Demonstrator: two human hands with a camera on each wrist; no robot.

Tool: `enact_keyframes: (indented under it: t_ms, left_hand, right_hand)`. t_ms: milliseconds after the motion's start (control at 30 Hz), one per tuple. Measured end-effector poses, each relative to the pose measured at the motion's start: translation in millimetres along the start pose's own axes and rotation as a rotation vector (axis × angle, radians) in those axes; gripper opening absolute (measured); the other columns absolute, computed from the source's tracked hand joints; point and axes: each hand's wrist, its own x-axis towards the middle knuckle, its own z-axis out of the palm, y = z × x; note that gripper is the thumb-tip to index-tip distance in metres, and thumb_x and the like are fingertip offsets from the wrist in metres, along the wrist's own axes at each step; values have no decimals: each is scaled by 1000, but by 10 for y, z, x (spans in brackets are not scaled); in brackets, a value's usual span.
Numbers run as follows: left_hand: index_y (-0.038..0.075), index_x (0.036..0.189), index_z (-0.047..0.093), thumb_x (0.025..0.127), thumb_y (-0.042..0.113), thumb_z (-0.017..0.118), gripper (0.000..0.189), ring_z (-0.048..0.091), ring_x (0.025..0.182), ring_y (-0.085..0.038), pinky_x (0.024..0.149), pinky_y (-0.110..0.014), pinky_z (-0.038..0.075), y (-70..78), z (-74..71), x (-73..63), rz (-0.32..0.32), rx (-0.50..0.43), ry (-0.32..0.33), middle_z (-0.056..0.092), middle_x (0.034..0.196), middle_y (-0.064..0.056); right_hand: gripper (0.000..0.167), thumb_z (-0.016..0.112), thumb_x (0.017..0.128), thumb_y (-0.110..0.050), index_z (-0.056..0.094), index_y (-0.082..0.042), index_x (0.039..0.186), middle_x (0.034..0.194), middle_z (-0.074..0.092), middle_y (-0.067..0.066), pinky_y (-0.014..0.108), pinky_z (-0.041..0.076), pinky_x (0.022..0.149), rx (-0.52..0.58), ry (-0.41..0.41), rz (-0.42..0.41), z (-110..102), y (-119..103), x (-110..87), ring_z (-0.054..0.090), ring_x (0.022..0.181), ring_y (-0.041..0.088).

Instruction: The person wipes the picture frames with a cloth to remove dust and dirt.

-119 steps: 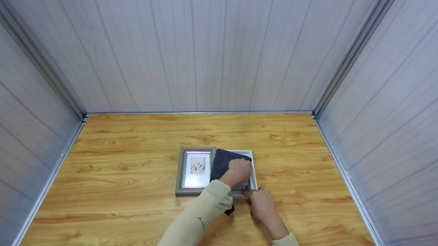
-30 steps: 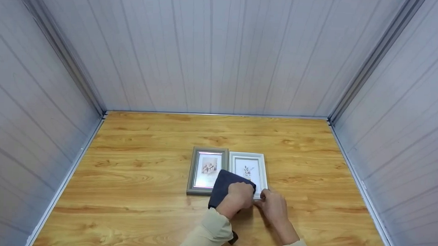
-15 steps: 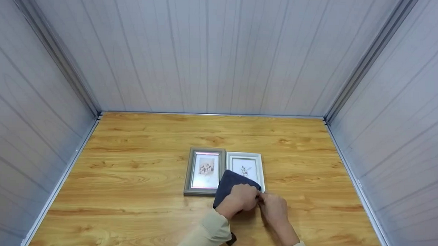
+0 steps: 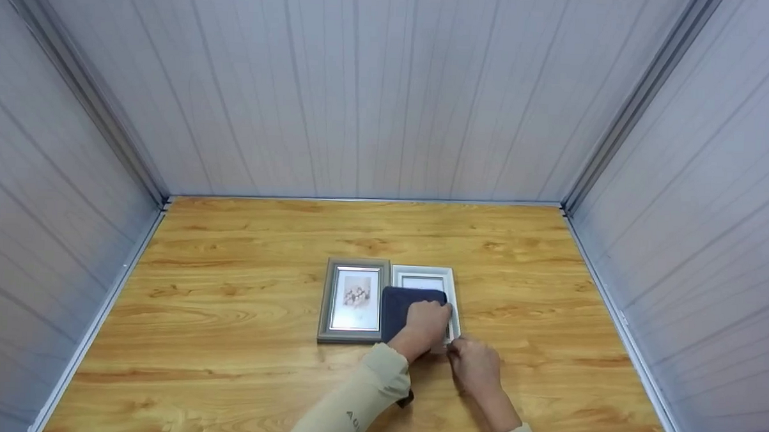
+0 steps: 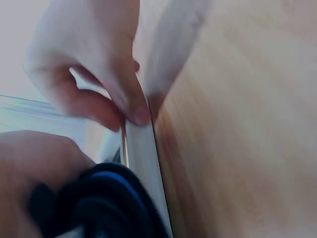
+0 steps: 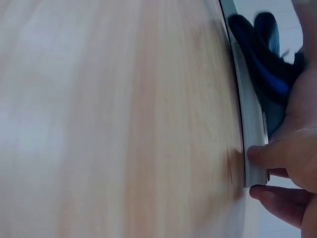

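A dark navy cloth (image 4: 397,306) lies over the lower part of the white picture frame (image 4: 423,270), hiding most of its picture. My left hand (image 4: 427,323) grips the bunched cloth and presses it onto the frame. At the frame's lower right corner, my right hand (image 4: 478,366) pinches the edge between thumb and fingers. The right wrist view shows that thumb and fingers on the frame's pale side (image 6: 251,124), with the cloth (image 6: 267,64) farther up. In the left wrist view, the cloth (image 5: 109,198) shows a blue edge beside the frame.
A grey-brown picture frame (image 4: 324,303) with a printed picture lies flat, close against the left side of the white one. Both frames rest on a wood-grain table (image 4: 228,300). Pale panel walls (image 4: 382,94) stand at the back and both sides.
Compared with half a second ago, the cloth and left hand have moved off the lower right corner, up and left over the white frame's picture. The right hand stays near that corner.
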Motion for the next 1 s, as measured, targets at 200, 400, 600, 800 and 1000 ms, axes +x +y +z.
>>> enact_keyframes:
  t_ms: [200,400,600,800,1000]
  left_hand:
    - [11,135,51,101,22,48,36,65,88,-20,72,-37,53,-64,73,210,-121,-11,32,65,104,-4]
    - [5,122,61,100,23,50,31,65,84,-21,69,-36,52,-87,48,97,-236,19,81,65,98,-6]
    - [13,98,74,96,20,54,22,56,87,-22,70,-34,48,-133,-50,-209,-218,116,112,59,92,-7]
    - [14,98,77,95,16,56,21,48,124,-32,90,-36,46,-124,-24,-472,-190,89,148,56,130,-12]
    - [12,105,71,91,12,63,17,53,121,-33,91,-38,48,-98,52,-690,-78,-5,182,62,124,-11]
  right_hand:
    - [20,88,61,-6,70,-15,65,67,64,-6,38,45,41,16,-7,17,11,0,-3,64,53,22]
    - [19,88,61,-6,71,-15,66,67,63,-6,38,46,42,14,-18,36,11,-16,-13,63,54,22]
    - [15,86,65,-8,73,-15,68,69,64,-5,39,47,42,-2,-65,82,1,-34,1,65,56,23]
    - [15,87,65,-7,74,-14,69,70,65,-5,37,47,43,26,-73,80,-16,-21,33,65,57,21]
    - [14,86,67,-8,73,-12,70,70,65,-4,36,47,45,37,-95,85,-16,-22,2,65,58,21]
